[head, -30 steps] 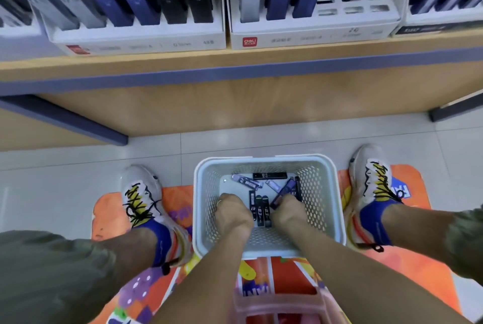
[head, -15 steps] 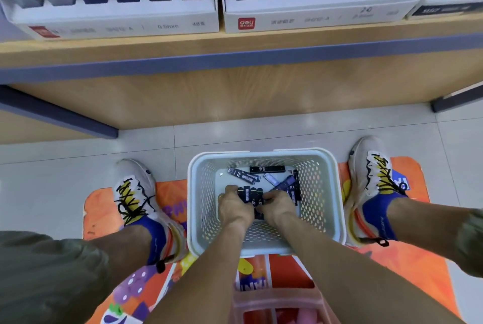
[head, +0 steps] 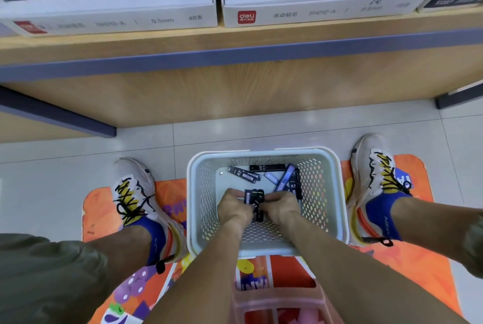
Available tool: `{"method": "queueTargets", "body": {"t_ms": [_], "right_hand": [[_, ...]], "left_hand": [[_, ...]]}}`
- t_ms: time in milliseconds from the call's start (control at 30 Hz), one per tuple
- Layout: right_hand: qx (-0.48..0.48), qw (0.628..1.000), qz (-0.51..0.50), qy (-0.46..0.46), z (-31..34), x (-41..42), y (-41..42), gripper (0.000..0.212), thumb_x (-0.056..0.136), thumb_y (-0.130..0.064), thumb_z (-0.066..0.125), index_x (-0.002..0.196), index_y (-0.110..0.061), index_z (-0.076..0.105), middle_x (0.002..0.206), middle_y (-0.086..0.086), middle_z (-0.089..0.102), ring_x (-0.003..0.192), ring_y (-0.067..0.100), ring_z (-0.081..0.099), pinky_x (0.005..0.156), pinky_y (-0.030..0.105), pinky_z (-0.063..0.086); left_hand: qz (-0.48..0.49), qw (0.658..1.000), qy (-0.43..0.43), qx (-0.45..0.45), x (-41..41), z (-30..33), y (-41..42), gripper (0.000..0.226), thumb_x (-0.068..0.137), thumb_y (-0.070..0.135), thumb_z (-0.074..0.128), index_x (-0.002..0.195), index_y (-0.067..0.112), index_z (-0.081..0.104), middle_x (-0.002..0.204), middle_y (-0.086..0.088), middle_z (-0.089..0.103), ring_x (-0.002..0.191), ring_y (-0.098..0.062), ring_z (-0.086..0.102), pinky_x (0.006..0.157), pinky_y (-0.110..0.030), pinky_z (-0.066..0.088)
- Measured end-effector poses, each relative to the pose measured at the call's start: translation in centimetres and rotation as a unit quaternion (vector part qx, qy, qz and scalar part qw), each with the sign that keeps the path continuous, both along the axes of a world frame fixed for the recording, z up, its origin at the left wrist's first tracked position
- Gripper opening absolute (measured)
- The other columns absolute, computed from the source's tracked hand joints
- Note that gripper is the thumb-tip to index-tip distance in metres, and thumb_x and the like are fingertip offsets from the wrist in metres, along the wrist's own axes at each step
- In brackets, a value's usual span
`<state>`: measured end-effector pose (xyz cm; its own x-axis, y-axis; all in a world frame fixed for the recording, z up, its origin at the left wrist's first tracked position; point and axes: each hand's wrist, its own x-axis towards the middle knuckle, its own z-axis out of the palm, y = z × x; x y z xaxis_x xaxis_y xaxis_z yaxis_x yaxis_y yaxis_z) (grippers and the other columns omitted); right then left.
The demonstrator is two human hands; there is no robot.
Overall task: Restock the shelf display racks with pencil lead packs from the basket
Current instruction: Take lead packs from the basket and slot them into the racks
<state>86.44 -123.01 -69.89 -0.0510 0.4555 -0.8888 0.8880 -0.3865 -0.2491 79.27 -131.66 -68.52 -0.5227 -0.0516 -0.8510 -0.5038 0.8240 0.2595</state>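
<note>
Left hand (head: 232, 208) and right hand (head: 281, 206) both reach down, fingers grasping bundle of black pencil lead packs (head: 254, 196) inside white perforated plastic basket (head: 329, 193) on grey tiled floor (head: 78, 164).

Basket (head: 337, 193) top: open, I see no lid.
12 o'clock: shelf edge (head: 235, 59) overhangs the floor.
3, 9 o'clock: my shoes (head: 376, 174) flank it.
</note>
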Motion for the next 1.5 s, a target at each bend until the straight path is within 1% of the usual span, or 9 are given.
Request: {"method": "queueTargets", "body": {"t_ms": [200, 467, 633, 800, 1000, 1167, 1267, 1367, 1500], "right_hand": [[-0.005, 1.0, 0.004, 0.005, 0.9, -0.3, -0.1, 0.019, 0.075, -0.012, 0.086, 0.088, -0.016, 0.072, 0.092, 0.006, 0.072, 0.094, 0.023, 0.07, 0.095, 0.035, 0.056], [-0.025, 0.998, -0.049, 0.027, 0.6, -0.8, -0.2, 0.022, 0.076, -0.007, 0.086, 0.078, -0.021, 0.07, 0.09, 0.01, 0.076, 0.085, 0.027, 0.074, 0.086, 0.04, 0.061], [-0.033, 0.996, -0.067, 0.054, 1.5, -0.6, 0.5, 0.016, 0.08, -0.001, 0.082, 0.08, -0.012, 0.071, 0.084, 0.014, 0.074, 0.078, 0.027, 0.073, 0.076, 0.037, 0.063], [-0.036, 0.994, -0.052, 0.093, 3.8, -0.8, 2.1, 0.015, 0.082, 0.002, 0.078, 0.078, -0.01, 0.071, 0.081, 0.015, 0.073, 0.068, 0.022, 0.068, 0.063, 0.025, 0.059], [0.039, 0.99, 0.008, 0.138, 8.3, -1.0, 2.6, 0.004, 0.081, -0.014, 0.076, 0.08, -0.011, 0.074, 0.076, 0.009, 0.076, 0.069, 0.023, 0.073, 0.076, 0.037, 0.063], [0.027, 0.973, -0.003, 0.23, 13.7, -0.6, 3.5, 0.009, 0.086, 0.0, 0.07, 0.08, -0.006, 0.067, 0.056, 0.005, 0.066, 0.045, 0.012, 0.06, 0.057, 0.028, 0.055], [-0.013, 0.956, 0.005, 0.292, 18.7, -0.6, 5.0, 0.01, 0.087, -0.002, 0.074, 0.084, -0.01, 0.068, 0.065, 0.006, 0.072, 0.059, 0.015, 0.069, 0.076, 0.038, 0.057], [-0.013, 0.933, 0.009, 0.359, 25.4, -0.9, 7.5, 0.01, 0.086, 0.0, 0.076, 0.09, -0.005, 0.069, 0.081, 0.015, 0.074, 0.068, 0.019, 0.071, 0.063, 0.024, 0.059], [0.037, 0.898, 0.055, 0.436, 36.3, -1.4, 10.3, 0.021, 0.084, 0.002, 0.077, 0.103, 0.001, 0.068, 0.088, 0.02, 0.076, 0.072, 0.021, 0.073, 0.065, 0.027, 0.059]], "left_hand": [[-0.025, 0.999, -0.037, 0.019, 0.3, -0.2, 0.2, 0.024, 0.082, 0.009, 0.077, 0.096, 0.024, 0.064, 0.106, 0.0, 0.072, 0.103, -0.021, 0.067, 0.098, -0.026, 0.052], [-0.015, 0.999, -0.023, 0.037, 0.8, -0.6, 0.1, 0.022, 0.079, 0.008, 0.072, 0.085, 0.026, 0.06, 0.097, 0.0, 0.073, 0.096, -0.022, 0.069, 0.093, -0.034, 0.057], [-0.012, 0.988, -0.074, 0.135, 0.9, -0.3, 0.0, 0.028, 0.09, 0.004, 0.064, 0.102, 0.029, 0.059, 0.109, -0.003, 0.071, 0.105, -0.022, 0.067, 0.101, -0.037, 0.053], [0.014, 0.961, -0.128, 0.243, 0.3, 1.4, -0.6, 0.019, 0.1, 0.011, 0.062, 0.118, 0.018, 0.061, 0.109, -0.007, 0.074, 0.102, -0.02, 0.07, 0.087, -0.033, 0.056], [0.101, 0.937, -0.147, 0.301, -0.2, 6.7, -0.1, 0.022, 0.102, 0.007, 0.054, 0.119, 0.016, 0.064, 0.094, -0.006, 0.072, 0.085, -0.019, 0.067, 0.061, -0.033, 0.055], [0.046, 0.935, -0.099, 0.337, -0.8, 12.5, 0.2, 0.02, 0.104, 0.013, 0.051, 0.121, 0.014, 0.06, 0.082, -0.007, 0.069, 0.065, -0.018, 0.062, 0.052, -0.028, 0.044], [0.003, 0.928, -0.068, 0.365, -1.9, 17.1, 1.0, 0.017, 0.104, 0.018, 0.053, 0.119, 0.016, 0.059, 0.077, -0.006, 0.071, 0.061, -0.018, 0.059, 0.05, -0.027, 0.042], [-0.03, 0.907, -0.048, 0.417, -3.3, 23.0, 2.6, 0.024, 0.097, 0.024, 0.06, 0.119, 0.015, 0.058, 0.09, -0.016, 0.068, 0.059, -0.022, 0.056, 0.051, -0.028, 0.039], [-0.062, 0.869, 0.004, 0.491, -5.2, 32.3, 4.8, 0.014, 0.1, 0.014, 0.056, 0.114, 0.015, 0.06, 0.084, -0.015, 0.067, 0.05, -0.02, 0.051, 0.042, -0.02, 0.026]]}}
